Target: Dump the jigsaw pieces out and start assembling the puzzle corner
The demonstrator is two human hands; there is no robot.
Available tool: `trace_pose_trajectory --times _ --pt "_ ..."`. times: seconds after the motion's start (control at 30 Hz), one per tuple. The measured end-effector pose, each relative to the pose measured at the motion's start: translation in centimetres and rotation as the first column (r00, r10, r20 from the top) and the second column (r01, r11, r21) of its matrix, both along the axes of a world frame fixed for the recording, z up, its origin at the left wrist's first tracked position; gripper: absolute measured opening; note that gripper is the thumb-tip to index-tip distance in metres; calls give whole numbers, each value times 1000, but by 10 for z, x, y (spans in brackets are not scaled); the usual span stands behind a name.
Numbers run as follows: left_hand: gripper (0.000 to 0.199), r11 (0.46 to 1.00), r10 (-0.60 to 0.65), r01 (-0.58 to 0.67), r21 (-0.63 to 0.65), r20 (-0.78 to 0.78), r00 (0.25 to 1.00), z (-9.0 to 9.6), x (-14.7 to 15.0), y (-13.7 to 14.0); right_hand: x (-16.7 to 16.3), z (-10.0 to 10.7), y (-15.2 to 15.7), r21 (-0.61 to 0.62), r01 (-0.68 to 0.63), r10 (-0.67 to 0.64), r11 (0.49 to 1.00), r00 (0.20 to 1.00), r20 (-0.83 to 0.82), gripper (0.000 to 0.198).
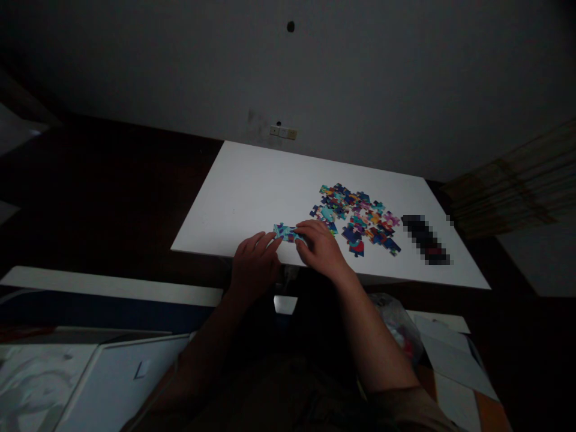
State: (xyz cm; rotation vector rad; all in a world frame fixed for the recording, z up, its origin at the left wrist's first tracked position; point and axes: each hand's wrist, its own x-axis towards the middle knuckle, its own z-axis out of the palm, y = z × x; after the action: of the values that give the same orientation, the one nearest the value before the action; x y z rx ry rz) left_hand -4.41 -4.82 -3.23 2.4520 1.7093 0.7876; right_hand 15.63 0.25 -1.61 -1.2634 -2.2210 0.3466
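Note:
Close to the near edge of a white table, a small strip of light-blue jigsaw pieces (284, 231) lies flat, apparently joined. My left hand (255, 261) has its fingers bent over the table edge, the fingertips gripping the strip's left and lower side. Thumb and fingers of my right hand (320, 247) close on the strip's right end and cover part of it. Just beyond and right of my right hand spreads a heap of loose multicoloured jigsaw pieces (360, 213), some overlapping. One blue and red piece (357, 248) lies at the heap's near side.
The white table (243, 186) stands by a grey wall with a socket strip (283, 132). A pixelated dark object (425, 240) lies on the table's right. Below right are a clear plastic bag (398, 327) and papers; a white board (126, 372) is below left.

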Motion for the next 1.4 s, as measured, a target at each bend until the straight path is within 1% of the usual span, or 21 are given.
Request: trace_pose_trajectory --times 0.07,0.13,0.23,0.3,0.37,0.4,0.47,0.53,0.6,0.67,0.8,0.9,0.97,1.03,1.13,1.23,1.33,1.4 --pt "43 1000 -7 7 5 13 1000 0 0 0 -1 1 -1 -5 29 -29 1000 1000 6 28" --pt "43 1000 -13 13 12 22 1000 1 0 0 0 4 -2 -11 49 -49 999 999 15 33" --pt "43 1000 -10 10 19 30 1000 2 0 -1 5 11 1 -68 21 -20 997 1000 12 42" --pt "43 1000 -5 4 16 30 1000 3 0 -1 9 15 6 -134 -27 25 991 1000 -12 38" --pt "43 1000 1 -2 11 29 1000 4 1 -1 11 15 10 -190 -51 40 980 997 -59 27" --pt "43 1000 4 -4 10 28 1000 4 1 -1 11 14 13 -217 -41 20 975 995 -96 21" --pt "42 1000 9 -10 10 27 1000 5 1 -2 9 9 16 -284 18 -76 959 978 -195 17" --pt "42 1000 9 -9 10 23 1000 5 1 -2 4 2 18 -351 88 -201 932 933 -300 21" --pt "41 1000 9 -9 7 19 1000 5 1 -2 -2 -3 19 -383 132 -284 914 884 -372 24" --pt "41 1000 9 -9 6 18 1000 5 1 -3 -6 -6 19 -380 161 -318 911 861 -398 24" --pt "41 1000 8 -8 10 28 1000 5 0 -3 -11 -8 21 -343 227 -357 912 850 -387 25" --pt "42 1000 10 -10 4 32 999 6 0 -3 -13 -11 23 -330 239 -364 913 841 -400 24" --pt "42 1000 9 -9 5 37 999 6 0 -3 -14 -13 24 -332 233 -366 914 827 -428 25" --pt "42 1000 8 -8 8 41 999 6 0 -3 -14 -14 25 -333 208 -349 920 820 -453 32" --pt "42 1000 12 -13 7 38 999 5 0 -2 -14 -14 26 -337 119 -282 934 823 -493 40" --pt "42 1000 16 -16 -1 31 999 4 0 -2 -11 -15 26 -367 50 -254 929 807 -533 38" --pt "42 1000 16 -16 -2 32 999 5 1 -2 -7 -19 25 -374 86 -281 924 814 -509 41" --pt "42 1000 14 -14 4 38 999 5 1 -2 -5 -22 25 -340 131 -286 931 840 -461 43"
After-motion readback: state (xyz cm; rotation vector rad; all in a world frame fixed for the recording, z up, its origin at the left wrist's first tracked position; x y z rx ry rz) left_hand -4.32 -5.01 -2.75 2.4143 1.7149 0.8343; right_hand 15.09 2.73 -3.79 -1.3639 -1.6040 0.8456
